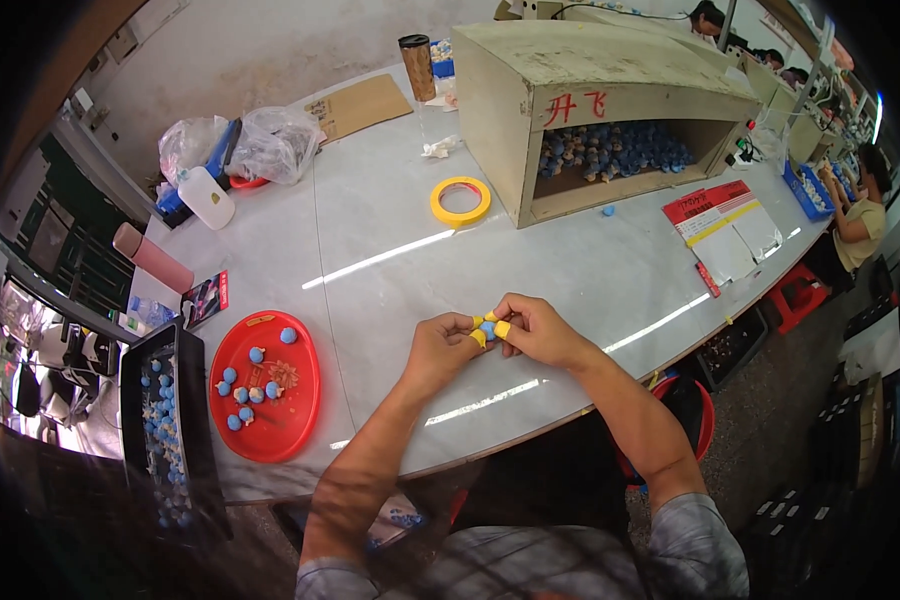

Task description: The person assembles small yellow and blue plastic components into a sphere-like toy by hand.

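Observation:
Over the middle of the table (380, 260), a small blue figure piece (488, 328) is pinched between the fingertips of both my hands. My left hand (442, 350) grips it from the left, and my right hand (535, 330) from the right. Yellow wraps cover thumb and finger tips on the two hands. Much of the piece is hidden by the fingers, so its exact shape does not show. To the left lies a round red plate (310, 400) with several small blue-and-cream pieces (257, 394) like it.
A black tray (195, 400) of blue pieces stands beyond the plate. At the back is a beige metal box (490, 120) full of blue pieces, near a yellow tape roll (480, 212). Red-and-white papers (705, 222) lie right; a pink bottle (155, 258) stands left. A co-worker (860, 215) sits far right.

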The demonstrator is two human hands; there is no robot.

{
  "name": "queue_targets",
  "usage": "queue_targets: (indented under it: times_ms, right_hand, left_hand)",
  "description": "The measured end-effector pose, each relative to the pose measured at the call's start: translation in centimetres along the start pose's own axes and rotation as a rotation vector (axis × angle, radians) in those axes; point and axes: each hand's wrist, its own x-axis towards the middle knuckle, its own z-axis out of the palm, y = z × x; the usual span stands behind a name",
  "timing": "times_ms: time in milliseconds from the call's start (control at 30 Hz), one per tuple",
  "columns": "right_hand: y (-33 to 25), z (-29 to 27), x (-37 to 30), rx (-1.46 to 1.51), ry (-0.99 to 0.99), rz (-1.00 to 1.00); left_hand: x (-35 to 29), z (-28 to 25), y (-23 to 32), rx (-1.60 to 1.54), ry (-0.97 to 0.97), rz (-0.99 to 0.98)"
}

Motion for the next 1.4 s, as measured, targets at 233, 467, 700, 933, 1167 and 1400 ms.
queue_targets:
  times_ms: [233,467,700,933,1167,1400]
  right_hand:
    - [0.4,0.0,0.0,-0.011,0.044,-0.033]
    - [0.7,-0.3,0.2,0.016,0.006,0.011]
    - [0.4,-0.2,-0.1,0.001,0.022,0.008]
    - [0.6,0.2,0.0,0.051,0.076,-0.034]
    - [0.4,0.1,-0.1,0.055,0.063,-0.023]
    - [0.1,0.0,-0.3,0.080,0.061,-0.013]
  left_hand:
    - [0.2,0.4,0.0,-0.047,0.023,0.012]
    - [0.1,0.2,0.4,0.011,0.020,-0.002]
    - [0.1,0.3,0.3,0.034,0.016,0.005]
    - [-0.1,0.4,0.4,0.024,0.031,0.031]
    - [0.2,-0.2,-0.4,-0.037,0.011,0.051]
    - [-0.1,0.3,0.2,-0.011,0.025,0.088]
